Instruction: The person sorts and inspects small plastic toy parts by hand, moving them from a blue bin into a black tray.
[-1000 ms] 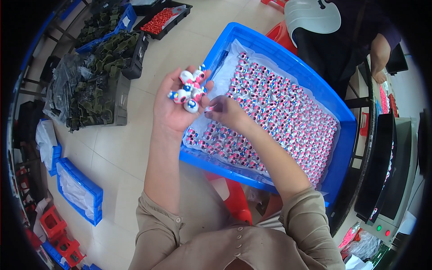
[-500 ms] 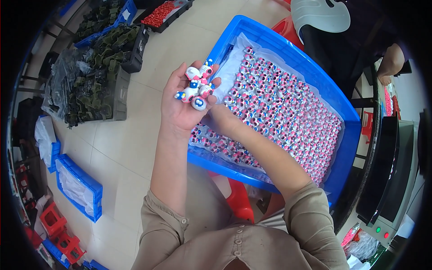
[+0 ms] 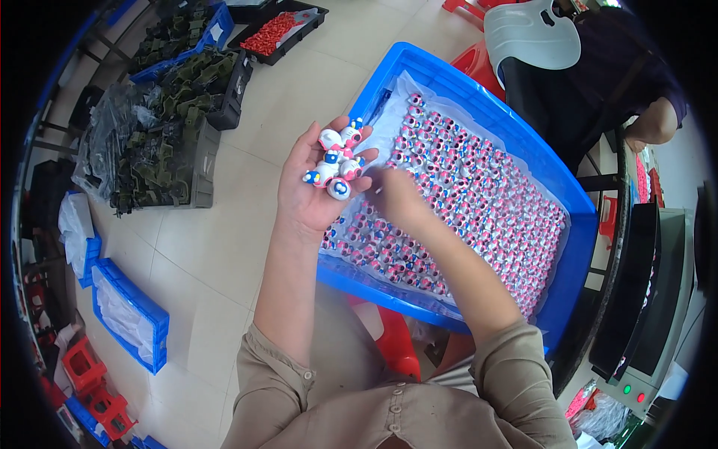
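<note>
A blue tray point(image 3: 576, 247) of pink-and-white toy pieces point(image 3: 479, 202) fills my two o'clock; my left hand point(image 3: 314, 191) cups several assembled toy figures point(image 3: 336, 161), while my right hand point(image 3: 396, 198) hovers over the tray, grip unclear.

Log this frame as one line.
left hand: cupping small toy pieces | right hand: over blue tray, grip unclear
</note>
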`<state>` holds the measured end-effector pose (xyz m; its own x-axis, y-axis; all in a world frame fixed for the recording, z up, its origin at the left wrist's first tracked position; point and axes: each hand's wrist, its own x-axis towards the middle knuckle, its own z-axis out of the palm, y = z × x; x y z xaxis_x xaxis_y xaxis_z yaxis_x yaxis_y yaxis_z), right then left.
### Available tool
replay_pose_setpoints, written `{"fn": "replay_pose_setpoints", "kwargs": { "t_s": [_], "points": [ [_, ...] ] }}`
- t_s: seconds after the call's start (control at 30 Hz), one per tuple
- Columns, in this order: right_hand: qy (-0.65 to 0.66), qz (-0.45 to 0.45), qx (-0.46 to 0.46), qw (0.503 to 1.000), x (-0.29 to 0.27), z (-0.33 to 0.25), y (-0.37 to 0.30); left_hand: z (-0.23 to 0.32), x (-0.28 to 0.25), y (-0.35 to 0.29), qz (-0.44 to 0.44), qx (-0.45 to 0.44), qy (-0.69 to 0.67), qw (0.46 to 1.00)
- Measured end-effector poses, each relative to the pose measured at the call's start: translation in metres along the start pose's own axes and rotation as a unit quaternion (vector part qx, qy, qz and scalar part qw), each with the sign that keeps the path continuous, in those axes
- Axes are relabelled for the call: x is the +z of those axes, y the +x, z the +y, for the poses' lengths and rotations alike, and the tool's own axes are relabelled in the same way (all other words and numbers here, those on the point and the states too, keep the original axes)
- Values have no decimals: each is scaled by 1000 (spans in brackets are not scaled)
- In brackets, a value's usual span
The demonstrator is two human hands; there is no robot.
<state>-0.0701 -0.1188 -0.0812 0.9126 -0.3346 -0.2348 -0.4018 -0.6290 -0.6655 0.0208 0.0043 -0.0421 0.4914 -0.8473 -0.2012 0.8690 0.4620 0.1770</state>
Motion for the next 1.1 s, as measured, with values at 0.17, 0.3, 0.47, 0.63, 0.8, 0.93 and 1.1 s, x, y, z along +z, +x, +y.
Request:
{"fn": "replay_pose_setpoints", "kwargs": {
  "t_s": [0.17, 0.3, 0.47, 0.63, 0.8, 0.93, 1.1],
  "points": [
    [206, 165, -99, 960, -72, -45, -28, -4, 8, 1, 21, 12, -16, 1000],
    [7, 124, -260, 958, -65, -90, -42, -7, 7, 4, 53, 31, 33, 998],
    [-123, 120, -297, 939, -60, -89, -30, -12, 5, 5, 23, 21, 70, 997],
    [135, 46, -198, 970, -76, -83, -34, -10, 10, 3, 78, 30, 74, 994],
    [548, 61, 34, 833, -60, -29, -22, 0, 8, -3, 48, 49, -8, 998],
    [484, 28, 123, 866, 1, 3, -12, -3, 8, 2, 42, 60, -3, 997],
    [264, -26, 133, 955, 23, -12, -3, -2, 7, -1, 43, 60, 0, 997]
  ]
}}
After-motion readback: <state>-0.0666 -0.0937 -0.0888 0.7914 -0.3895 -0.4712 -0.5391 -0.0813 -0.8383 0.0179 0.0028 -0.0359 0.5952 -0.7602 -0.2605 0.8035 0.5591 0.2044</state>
